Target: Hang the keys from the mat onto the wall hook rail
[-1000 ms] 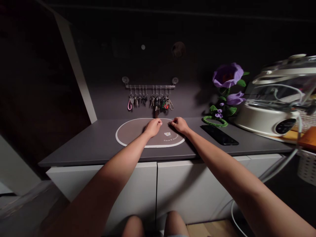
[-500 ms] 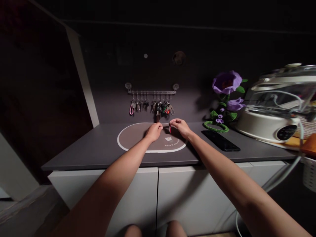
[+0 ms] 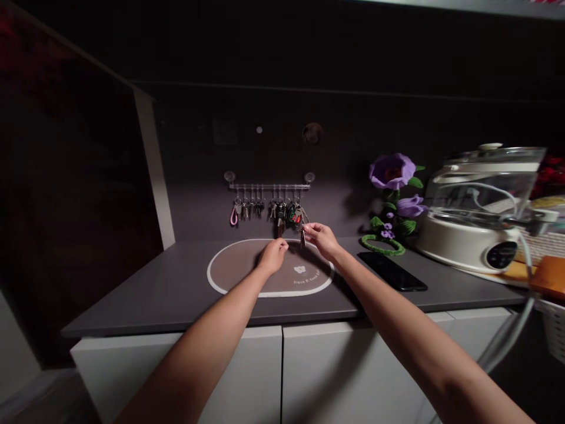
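A metal rail (image 3: 269, 186) with suction cups at both ends holds several bunches of keys on the dark wall. My right hand (image 3: 321, 240) is just right of the lowest keys, pinching a small key (image 3: 303, 238) that dangles below its fingertips. My left hand (image 3: 273, 256) hangs over an oval brown mat (image 3: 233, 271) just below the keys. Its fingers are curled, and anything inside them is hidden. The hands are apart, with a small gap between them.
A black phone (image 3: 391, 271) lies on the grey countertop (image 3: 176, 309) right of the mat. Further right stand a purple artificial flower (image 3: 392, 172) and a white cooker with a glass lid (image 3: 468, 247). White cabinet doors (image 3: 353, 371) run below the counter.
My right hand has risen toward the rail, and the small key now dangles clearly from its fingers. My left hand has shifted little. The whole view has tipped upward.
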Available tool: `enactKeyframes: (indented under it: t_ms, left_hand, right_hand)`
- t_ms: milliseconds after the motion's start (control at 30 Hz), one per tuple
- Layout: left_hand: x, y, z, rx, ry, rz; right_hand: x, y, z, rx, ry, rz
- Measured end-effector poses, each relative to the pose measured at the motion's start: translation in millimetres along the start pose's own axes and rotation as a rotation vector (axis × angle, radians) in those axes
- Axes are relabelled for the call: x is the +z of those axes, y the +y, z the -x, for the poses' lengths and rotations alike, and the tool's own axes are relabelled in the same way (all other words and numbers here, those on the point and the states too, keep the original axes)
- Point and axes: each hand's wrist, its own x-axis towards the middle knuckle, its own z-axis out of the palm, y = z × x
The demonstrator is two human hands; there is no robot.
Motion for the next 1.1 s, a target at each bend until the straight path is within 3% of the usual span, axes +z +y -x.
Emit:
enactKeyframes:
  t_ms: [200,367,533,867,1100]
  left_hand:
    - [2.2,0,-1,-0.020,0.016,0.020]
    - [4.1,-2,-3,-0.029,0.024,0.018]
    - [4.1,-1,-3,-0.038,0.026,0.011]
    - [5.8,-4,-4,-0.020,0.027,-0.007]
    - [5.3,-5,-4,-0.041,0.030,-0.015]
  right_hand:
    - [-1,-19,-27,-0.018,0.032,0.062]
    - [6,-37,-57,0.034,0.189,0.016]
    - [15,-50,-81,0.065,0.267,-0.060]
    - [22,-52,-108,0.109,0.408,-0.056]
    - [21,-47,-109,0.136,0.415,-0.040]
